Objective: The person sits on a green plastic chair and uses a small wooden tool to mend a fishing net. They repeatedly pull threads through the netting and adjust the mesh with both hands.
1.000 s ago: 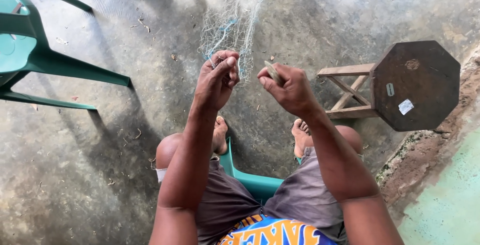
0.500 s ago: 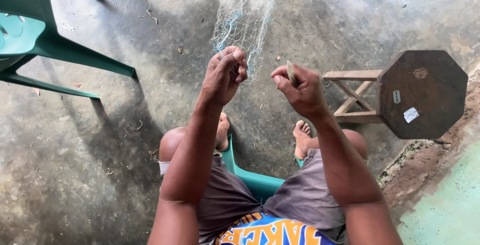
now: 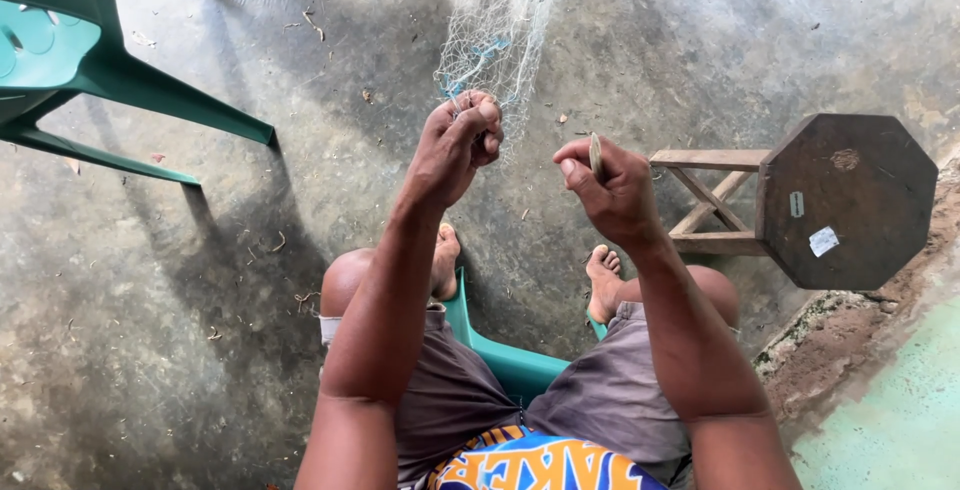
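Observation:
A pale fishing net (image 3: 500, 30) with blue strands hangs down from the top of the head view. My left hand (image 3: 455, 145) is closed around the net's lower end, pinching the mesh between fingers and thumb. My right hand (image 3: 615, 190) is a little to the right, apart from the net, and grips a small flat netting needle (image 3: 596, 155) that sticks up between thumb and forefinger. I sit on a green plastic chair (image 3: 500, 355) with my bare feet on the concrete floor below my hands.
A second green plastic chair (image 3: 90, 60) stands at the upper left. A wooden stool (image 3: 820, 200) with an octagonal seat lies on its side at the right. A rough earth edge and a green-painted surface (image 3: 880, 410) run along the lower right.
Both hands have drifted slightly to the right and down in view, and my right hand has pulled a little farther away from the net.

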